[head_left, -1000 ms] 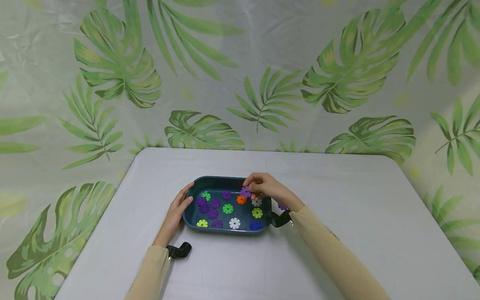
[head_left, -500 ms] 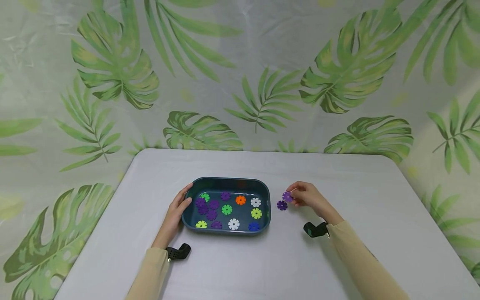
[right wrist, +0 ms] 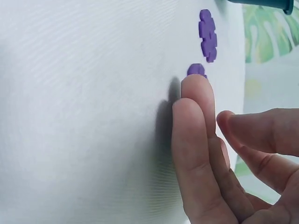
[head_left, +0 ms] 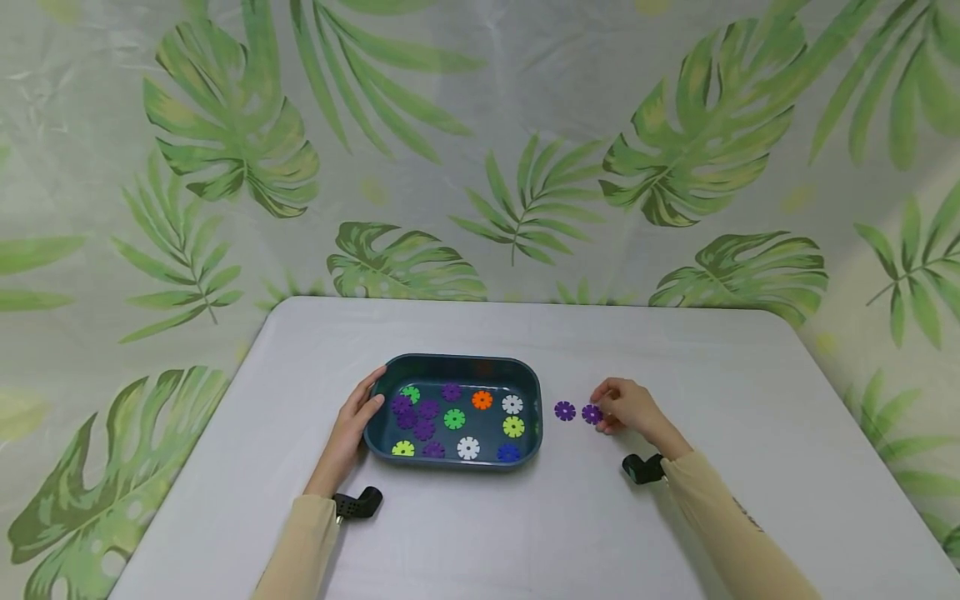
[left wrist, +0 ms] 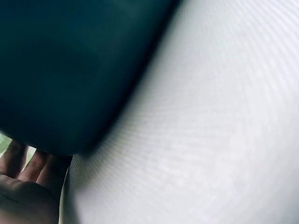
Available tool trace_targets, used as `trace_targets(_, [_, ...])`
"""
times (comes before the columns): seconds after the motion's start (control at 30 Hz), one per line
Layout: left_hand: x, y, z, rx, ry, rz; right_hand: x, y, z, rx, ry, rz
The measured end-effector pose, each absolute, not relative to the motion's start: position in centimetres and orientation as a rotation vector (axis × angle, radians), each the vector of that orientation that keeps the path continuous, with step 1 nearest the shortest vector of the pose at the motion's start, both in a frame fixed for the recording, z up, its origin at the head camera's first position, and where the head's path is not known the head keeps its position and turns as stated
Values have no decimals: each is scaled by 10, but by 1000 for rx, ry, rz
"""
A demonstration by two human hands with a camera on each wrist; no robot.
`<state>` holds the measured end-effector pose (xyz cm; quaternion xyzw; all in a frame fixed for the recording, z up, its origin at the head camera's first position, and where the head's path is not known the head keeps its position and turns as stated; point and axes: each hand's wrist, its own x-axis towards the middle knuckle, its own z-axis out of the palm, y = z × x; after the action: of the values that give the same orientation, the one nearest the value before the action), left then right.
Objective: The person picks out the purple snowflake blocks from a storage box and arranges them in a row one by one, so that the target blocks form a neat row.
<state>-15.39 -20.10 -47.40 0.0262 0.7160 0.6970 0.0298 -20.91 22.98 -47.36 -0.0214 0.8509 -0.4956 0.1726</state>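
Observation:
My left hand (head_left: 349,423) holds the left end of a dark teal tray (head_left: 453,464), thumb at the rim and fingers along the outside wall. In the left wrist view, the tray's wall (left wrist: 70,70) partly hides those fingers (left wrist: 32,168). To the right of the tray, my right hand (head_left: 630,410) is at a purple notched disc (head_left: 592,414) lying on the table. The right wrist view shows its thumb apart from the other fingers (right wrist: 189,135), which cover most of that disc (right wrist: 196,70). Another purple notched disc (head_left: 565,411) lies between it and the tray.
Inside the tray are several notched discs, among them an orange disc (head_left: 482,401), a green disc (head_left: 454,419), a white disc (head_left: 468,448) and a blue disc (head_left: 508,452). A white cloth covers the table (head_left: 480,533). Leaf-patterned fabric (head_left: 525,125) hangs behind.
My right hand has carried a purple notched disc from above the tray to the table on the right and set it beside the other one. The left hand has stayed at the tray.

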Motion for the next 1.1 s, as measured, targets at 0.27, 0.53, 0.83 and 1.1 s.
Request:
trace_targets(0.27, [-158,-204,-483,89,2196,2174,-213,206,-447,-169,2420,-1482])
trace_targets(0.53, [-167,-207,-505,68,2235,2173,-211,150,-421,-334,2179,-1635])
trace_targets(0.83, [-165,-207,-504,63,2232,2183,-195,79,-429,-532,1975,-1563])
trace_targets(1.1, [-167,-207,-505,66,2227,2188,-185,39,-445,-582,1916,-1382])
